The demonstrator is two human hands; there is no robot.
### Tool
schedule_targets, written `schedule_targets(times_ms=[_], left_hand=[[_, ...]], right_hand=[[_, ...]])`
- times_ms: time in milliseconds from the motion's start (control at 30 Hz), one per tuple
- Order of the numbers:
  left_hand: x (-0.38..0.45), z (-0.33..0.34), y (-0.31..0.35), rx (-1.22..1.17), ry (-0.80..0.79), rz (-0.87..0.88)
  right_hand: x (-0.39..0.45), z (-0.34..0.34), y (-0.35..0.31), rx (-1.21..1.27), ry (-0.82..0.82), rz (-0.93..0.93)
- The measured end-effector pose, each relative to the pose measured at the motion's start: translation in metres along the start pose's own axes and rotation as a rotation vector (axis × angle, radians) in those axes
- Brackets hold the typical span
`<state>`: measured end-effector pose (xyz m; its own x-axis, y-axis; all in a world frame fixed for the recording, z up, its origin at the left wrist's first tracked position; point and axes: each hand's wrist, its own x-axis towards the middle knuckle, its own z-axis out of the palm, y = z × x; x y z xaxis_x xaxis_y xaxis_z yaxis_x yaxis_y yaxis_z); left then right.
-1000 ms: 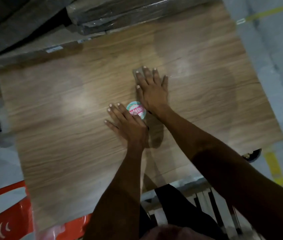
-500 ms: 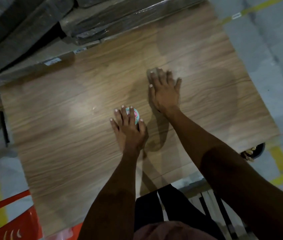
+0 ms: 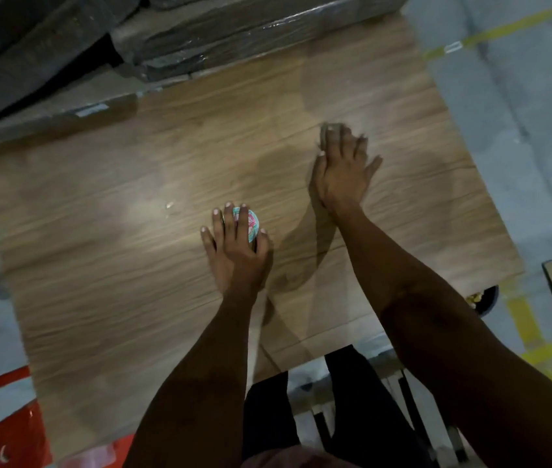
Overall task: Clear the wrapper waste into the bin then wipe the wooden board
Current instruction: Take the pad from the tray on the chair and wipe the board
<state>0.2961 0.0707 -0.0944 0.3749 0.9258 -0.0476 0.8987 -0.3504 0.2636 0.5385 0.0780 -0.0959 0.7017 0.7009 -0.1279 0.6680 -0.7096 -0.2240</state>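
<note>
Two hands on the board, wiping under way.

Right hand (image 3: pixel 342 170) lies flat with straight fingers on a small grey cloth (image 3: pixel 330 127), only its far edge showing, pressed to the board (image 3: pixel 99 231) right of centre. Left hand (image 3: pixel 234 251) curls round a small round tub (image 3: pixel 249 223) near the middle, seemingly steadying it. Next, I judge, the tub must lift so the cloth can pass beneath. Open wood lies left and near; wrapped bundles (image 3: pixel 234 32) overhang the far edge, and a bin (image 3: pixel 485 298) peeks out below the right corner.
</note>
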Motion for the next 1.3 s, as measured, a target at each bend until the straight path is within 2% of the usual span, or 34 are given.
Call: schedule_targets(times_ms=[100, 233, 267, 300, 367, 467, 567, 633, 700, 733, 867, 933, 1033, 1067, 1100, 1200, 1233, 1300], left_hand=[[0.001, -0.002, 0.002, 0.031, -0.005, -0.010], [0.002, -0.004, 0.008, 0.056, -0.061, -0.026], [0.002, -0.007, 0.009, 0.064, -0.066, -0.028], [0.003, -0.009, 0.009, 0.078, -0.072, -0.030], [0.004, -0.010, 0.018, 0.086, -0.100, -0.070], [0.008, -0.002, 0.057, 0.095, -0.074, -0.225], [0.017, 0.020, 0.126, 0.054, -0.105, -0.163], [0.022, 0.035, 0.175, 0.024, -0.121, -0.099], [0.026, 0.045, 0.208, 0.012, -0.124, -0.139], [0.026, 0.048, 0.216, 0.018, -0.121, -0.170], [0.028, 0.052, 0.219, 0.053, -0.105, -0.216], [0.028, 0.052, 0.221, 0.054, -0.120, -0.243], [0.028, 0.052, 0.222, 0.050, -0.121, -0.242], [0.028, 0.052, 0.222, 0.041, -0.120, -0.242], [0.029, 0.053, 0.221, 0.033, -0.116, -0.248], [0.027, 0.055, 0.219, 0.027, -0.102, -0.262], [0.027, 0.055, 0.219, 0.022, -0.097, -0.261], [0.028, 0.056, 0.220, 0.002, -0.092, -0.266]], right_hand=[[-0.001, -0.005, -0.005, 0.053, -0.024, 0.051], [-0.004, -0.007, 0.007, -0.030, -0.142, -0.364], [0.003, -0.011, 0.017, -0.028, -0.163, -0.414], [0.012, -0.014, 0.029, -0.025, -0.160, -0.395], [0.033, -0.024, 0.057, -0.016, -0.125, -0.220], [0.055, -0.034, 0.089, -0.008, -0.090, -0.076], [0.049, -0.034, 0.095, 0.010, -0.098, -0.073], [0.041, -0.032, 0.098, -0.001, -0.100, -0.149], [0.045, -0.032, 0.113, -0.026, -0.116, -0.262], [0.053, -0.034, 0.125, -0.031, -0.099, -0.262], [0.089, -0.047, 0.166, 0.035, -0.014, 0.028], [0.088, -0.046, 0.166, 0.021, -0.029, 0.001], [0.084, -0.043, 0.169, -0.012, -0.075, -0.226], [0.087, -0.045, 0.175, -0.009, -0.070, -0.250], [0.092, -0.048, 0.182, 0.000, -0.051, -0.214], [0.102, -0.052, 0.187, 0.108, -0.024, 0.088], [0.101, -0.053, 0.184, 0.118, -0.024, 0.114], [0.091, -0.051, 0.180, 0.077, -0.021, -0.004]])
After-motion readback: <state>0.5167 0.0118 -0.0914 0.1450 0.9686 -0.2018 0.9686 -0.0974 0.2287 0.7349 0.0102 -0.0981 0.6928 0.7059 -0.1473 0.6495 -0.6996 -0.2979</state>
